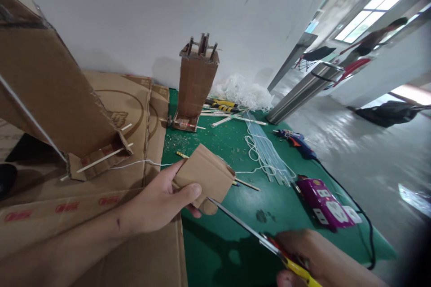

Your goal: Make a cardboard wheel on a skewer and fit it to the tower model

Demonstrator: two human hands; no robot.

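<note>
My left hand (180, 190) grips a small piece of brown cardboard (205, 171), thumb on top and fingers beneath. In my right hand (313, 251) is a pair of scissors (245, 224) with yellow and red handles. Its blade tips meet the cardboard's lower edge, close to my left thumb, where a small rounded bit hangs down. Whether the blades are apart is hard to see. Under the cardboard, a pencil (182, 154) and a thin wooden stick (247, 184) stick out over the green table (235, 251).
A cardboard tower (197, 87) stands at the back; a larger cardboard structure (50, 85) rises at left. White string (254, 150), clear glue sticks (266, 148), yellow-black pliers (224, 105), a blue glue gun (299, 143) and a purple power strip (323, 202) lie rightward. A person (377, 40) is far right.
</note>
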